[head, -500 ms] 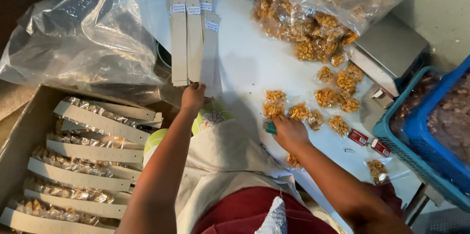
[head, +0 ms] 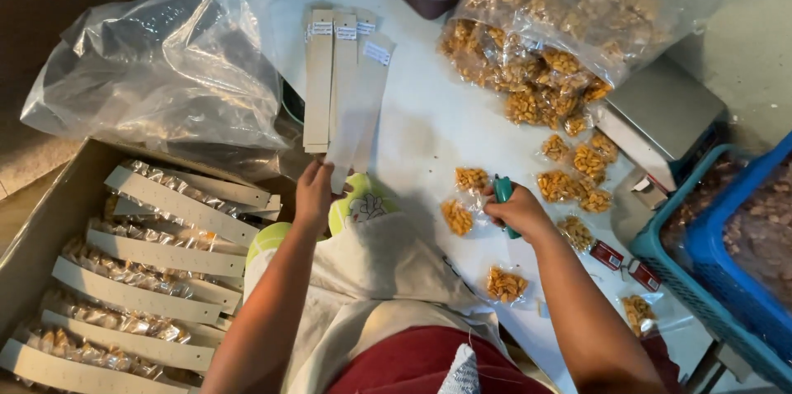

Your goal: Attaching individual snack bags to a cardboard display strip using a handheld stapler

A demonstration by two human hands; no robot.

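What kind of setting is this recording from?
Probably a small snack-packing workspace: many small clear packets of fried snacks lie on a white table, a metal weighing scale stands alongside, and a cardboard box holds packets fixed to card strips.

Seen from above, a worker is wearing a dark red garment across the lap, with a cream-white cloth draping over it toward the table. A patch of lime-green fabric with a dark printed pattern is showing at the cloth's upper edge, and a small piece of pale grey knitted material is peeking out at the bottom. Both forearms are showing bare to the elbow, with no sleeves, and the left hand [head: 312,193] and right hand [head: 518,211] are showing no gloves, rings or watch.
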